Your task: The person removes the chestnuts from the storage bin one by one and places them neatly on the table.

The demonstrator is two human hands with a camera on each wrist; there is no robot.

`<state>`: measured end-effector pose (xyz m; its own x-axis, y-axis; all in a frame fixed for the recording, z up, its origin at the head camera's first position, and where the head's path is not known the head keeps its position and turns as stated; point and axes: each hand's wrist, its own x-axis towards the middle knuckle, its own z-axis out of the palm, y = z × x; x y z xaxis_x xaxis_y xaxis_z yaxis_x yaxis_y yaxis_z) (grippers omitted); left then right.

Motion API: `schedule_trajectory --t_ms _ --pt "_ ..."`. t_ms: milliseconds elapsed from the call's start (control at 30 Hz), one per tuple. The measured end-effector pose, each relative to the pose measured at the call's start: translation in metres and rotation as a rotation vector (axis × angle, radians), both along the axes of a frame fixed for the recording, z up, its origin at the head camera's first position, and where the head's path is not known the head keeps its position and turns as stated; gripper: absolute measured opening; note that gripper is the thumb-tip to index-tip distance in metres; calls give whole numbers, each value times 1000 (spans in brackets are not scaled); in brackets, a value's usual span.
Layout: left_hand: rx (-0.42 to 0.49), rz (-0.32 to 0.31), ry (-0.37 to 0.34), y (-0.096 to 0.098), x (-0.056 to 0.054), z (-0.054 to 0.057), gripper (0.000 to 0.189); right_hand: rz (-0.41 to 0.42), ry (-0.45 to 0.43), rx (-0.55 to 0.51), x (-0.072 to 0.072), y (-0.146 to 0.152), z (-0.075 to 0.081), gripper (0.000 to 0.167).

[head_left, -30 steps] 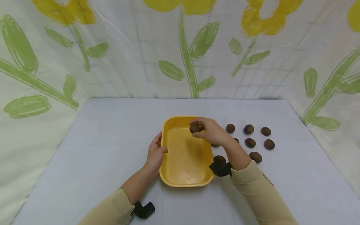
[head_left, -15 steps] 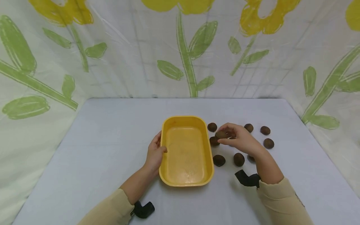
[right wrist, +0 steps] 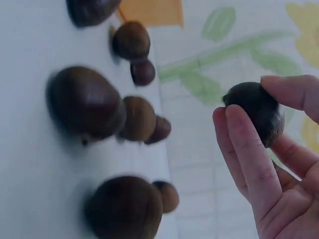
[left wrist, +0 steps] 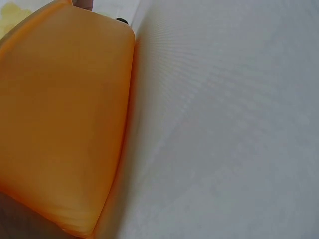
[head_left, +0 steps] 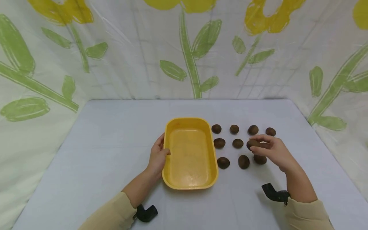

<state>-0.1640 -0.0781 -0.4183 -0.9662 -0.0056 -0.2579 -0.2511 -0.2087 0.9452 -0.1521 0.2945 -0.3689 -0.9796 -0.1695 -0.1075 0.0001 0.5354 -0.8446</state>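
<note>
My left hand [head_left: 157, 159] grips the left side of a yellow plastic tray [head_left: 190, 186], thumb over the rim and fingers outside. In the left wrist view the tray's outer wall [left wrist: 65, 114] looks orange and fills the left side. To the right, my right hand [head_left: 273, 151] pinches a dark brown chestnut [right wrist: 254, 109] between thumb and fingers, held above the table. Several more chestnuts lie in rough rows right of the tray, among them a near one [head_left: 223, 163] and a far one [head_left: 216, 128]. My right hand partly covers this group.
A white cloth covers the table [head_left: 115, 127]. Behind it hangs a white curtain [head_left: 123, 73] with painted yellow flowers and green leaves. A black wrist camera [head_left: 275, 193] sits below the right hand, and another [head_left: 146, 213] by the left sleeve.
My right hand has moved from over the tray to the right, across the rows, still pinching the chestnut. The left hand and tray have stayed in place.
</note>
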Motion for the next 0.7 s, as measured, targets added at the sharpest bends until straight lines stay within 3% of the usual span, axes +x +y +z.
schedule_trajectory --t_ms 433,700 --pt "-4 3 -10 0 0 -1 79 -129 -3 106 21 61 -21 37" --pt "-13 9 -10 0 -1 0 79 -177 -120 172 20 82 -35 45"
